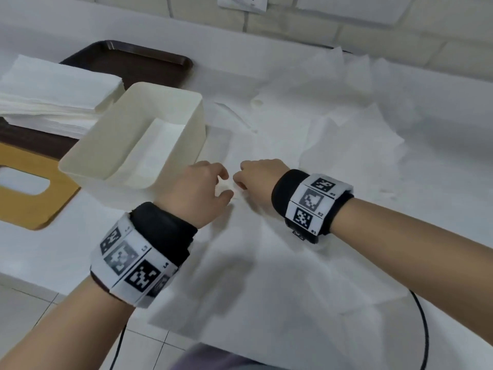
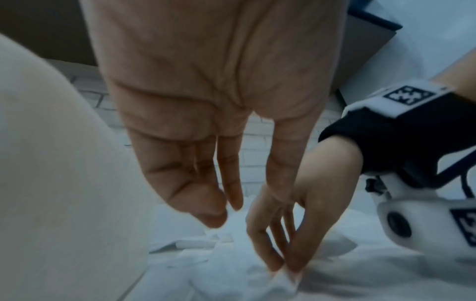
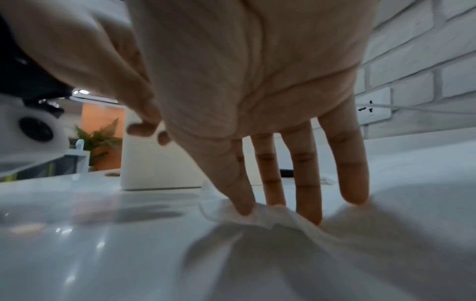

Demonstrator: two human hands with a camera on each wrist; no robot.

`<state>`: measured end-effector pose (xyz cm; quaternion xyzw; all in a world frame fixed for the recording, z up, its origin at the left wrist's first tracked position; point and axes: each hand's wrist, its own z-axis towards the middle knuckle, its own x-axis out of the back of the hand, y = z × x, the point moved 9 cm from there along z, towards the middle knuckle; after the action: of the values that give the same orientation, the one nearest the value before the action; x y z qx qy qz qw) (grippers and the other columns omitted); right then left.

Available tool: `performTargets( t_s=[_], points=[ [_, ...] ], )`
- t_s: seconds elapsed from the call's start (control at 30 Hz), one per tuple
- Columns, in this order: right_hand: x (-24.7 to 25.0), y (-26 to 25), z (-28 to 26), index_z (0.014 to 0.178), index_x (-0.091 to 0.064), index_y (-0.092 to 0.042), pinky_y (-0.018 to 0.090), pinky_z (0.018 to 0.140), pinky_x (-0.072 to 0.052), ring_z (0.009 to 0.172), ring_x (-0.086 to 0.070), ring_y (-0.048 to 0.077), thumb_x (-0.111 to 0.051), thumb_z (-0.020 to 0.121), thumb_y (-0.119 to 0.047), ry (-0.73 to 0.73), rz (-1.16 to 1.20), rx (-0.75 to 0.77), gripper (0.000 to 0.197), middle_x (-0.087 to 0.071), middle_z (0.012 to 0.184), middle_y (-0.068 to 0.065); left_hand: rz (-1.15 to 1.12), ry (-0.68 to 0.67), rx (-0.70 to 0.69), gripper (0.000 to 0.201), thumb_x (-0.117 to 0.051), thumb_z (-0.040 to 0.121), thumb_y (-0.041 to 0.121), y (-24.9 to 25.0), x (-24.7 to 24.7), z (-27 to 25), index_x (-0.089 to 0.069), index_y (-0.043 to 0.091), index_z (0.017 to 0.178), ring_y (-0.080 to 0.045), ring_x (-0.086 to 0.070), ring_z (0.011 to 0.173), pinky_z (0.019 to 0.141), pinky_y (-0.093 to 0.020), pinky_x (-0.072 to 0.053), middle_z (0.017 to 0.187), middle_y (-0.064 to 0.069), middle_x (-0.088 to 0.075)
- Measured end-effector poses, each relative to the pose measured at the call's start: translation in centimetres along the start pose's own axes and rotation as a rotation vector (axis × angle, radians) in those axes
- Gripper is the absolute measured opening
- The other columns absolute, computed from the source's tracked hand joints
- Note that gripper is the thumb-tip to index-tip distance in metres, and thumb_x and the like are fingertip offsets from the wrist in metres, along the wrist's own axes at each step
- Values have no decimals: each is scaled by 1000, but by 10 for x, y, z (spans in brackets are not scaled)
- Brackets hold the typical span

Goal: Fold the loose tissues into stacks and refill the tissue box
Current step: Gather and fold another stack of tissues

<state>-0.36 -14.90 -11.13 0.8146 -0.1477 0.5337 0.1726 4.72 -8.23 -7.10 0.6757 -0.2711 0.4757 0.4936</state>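
A loose white tissue (image 1: 240, 257) lies flat on the table in front of me. My right hand (image 1: 241, 182) pinches its near-left corner (image 3: 260, 219) between thumb and fingertips, and the corner is crumpled and lifted a little. My left hand (image 1: 226, 182) hovers just to the left of that corner with loosely curled fingers (image 2: 213, 213) that hold nothing. The cream tissue box (image 1: 184, 102) stands open to the left of both hands, with folded tissues (image 1: 157, 153) inside it.
More loose tissues (image 1: 352, 134) are spread over the table's right and far side. A tall stack of tissues (image 1: 53, 94) sits on a dark brown tray (image 1: 149, 60) at the left. A wooden lid (image 1: 29, 206) with an oval slot lies at the near left.
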Motion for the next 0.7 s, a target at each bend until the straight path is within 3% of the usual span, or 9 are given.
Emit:
performTargets(
  t_s=[0.1, 0.23, 0.33, 0.47, 0.57, 0.63, 0.7],
  points=[
    [6, 9, -6, 87, -39, -19, 32, 65, -32, 77, -44, 23, -50, 83, -6, 33, 51, -24, 17, -42, 94, 1, -2, -31, 24, 44, -60, 87, 26, -3, -11, 9, -49, 17, 129, -19, -53, 107, 84, -25, -39, 124, -3, -51],
    [28, 27, -17, 87, -40, -19, 32, 66, -30, 81, -45, 22, -43, 86, -11, 154, 230, -47, 9, -45, 94, -1, -4, -33, 41, 53, -62, 86, 27, -5, -19, 19, -45, 16, 134, -24, -44, 122, 98, -31, -37, 135, -5, -46],
    [47, 44, -32, 85, -44, -20, 30, 68, -32, 85, -51, 23, -46, 84, -14, 270, 400, -80, 6, -52, 94, -2, -50, 58, 20, 41, -58, 89, 23, 4, -10, 26, -52, 12, 129, -28, -53, 111, 88, -30, -40, 126, -10, -54],
    [62, 59, -51, 92, -49, -17, 33, 72, -44, 90, -56, 22, -55, 84, -25, 415, 598, -78, 13, -58, 97, -3, -254, 248, -34, 19, -52, 93, 21, 21, 19, 28, -65, 7, 95, -28, -63, 78, 61, -23, -35, 82, -12, -66],
    [63, 65, -61, 104, -53, -14, 38, 77, -47, 90, -54, 21, -60, 83, -37, 466, 660, -88, 32, -60, 96, -2, -405, 296, -62, 19, -56, 91, 27, 32, 36, 30, -65, 10, 93, -19, -61, 67, 66, -23, -44, 73, -5, -66],
    [67, 76, -68, 107, -57, -12, 42, 80, -49, 90, -58, 26, -56, 88, -31, 568, 726, -108, 27, -65, 96, 4, -474, 357, -114, 22, -61, 86, 35, 41, 47, 32, -65, 13, 88, -19, -61, 64, 68, -32, -52, 68, -2, -64],
    [75, 93, -78, 99, -62, -7, 42, 79, -50, 86, -61, 28, -53, 91, -24, 694, 856, -145, 21, -67, 91, 9, -521, 421, -135, 29, -62, 79, 44, 45, 56, 32, -65, 16, 85, -13, -57, 64, 65, -33, -50, 70, 0, -63]
  ],
)
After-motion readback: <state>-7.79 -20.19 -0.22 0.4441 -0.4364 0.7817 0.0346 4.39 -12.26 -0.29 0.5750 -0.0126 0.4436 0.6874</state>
